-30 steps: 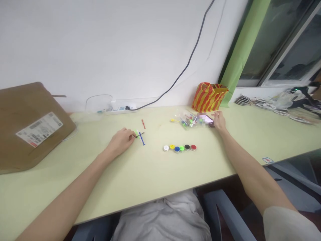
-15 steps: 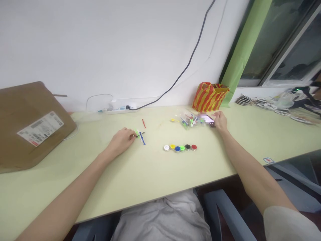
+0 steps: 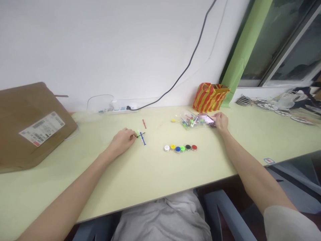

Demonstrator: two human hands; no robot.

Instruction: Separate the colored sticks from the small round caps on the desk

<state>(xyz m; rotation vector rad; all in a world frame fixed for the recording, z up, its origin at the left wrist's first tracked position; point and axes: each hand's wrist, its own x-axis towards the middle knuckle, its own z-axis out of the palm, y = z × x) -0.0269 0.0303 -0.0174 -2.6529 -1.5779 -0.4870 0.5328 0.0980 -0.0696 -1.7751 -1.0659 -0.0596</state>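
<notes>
My left hand (image 3: 124,139) is closed in a pinch on one end of a thin black plastic stick (image 3: 141,135), low over the table. Under and beside that stick lie a blue stick (image 3: 143,138) with flared ends and pale green and white ones, partly hidden. A red stick (image 3: 144,124) rests a little farther back. At the right, my right hand (image 3: 221,122) grips the edge of a smartphone (image 3: 210,121) with a lit screen, its picture partly blurred. Between the hands stand several small round pots with coloured lids, among them a blue one (image 3: 178,149) and a red one (image 3: 194,147).
Beside the phone lies a clear bag (image 3: 186,122) of coloured plastic parts, with a red-and-yellow striped bag (image 3: 209,97) behind. A cardboard box (image 3: 30,127) stands at left. A power strip (image 3: 120,109) lies along the wall; white reels (image 3: 268,104) lie far right.
</notes>
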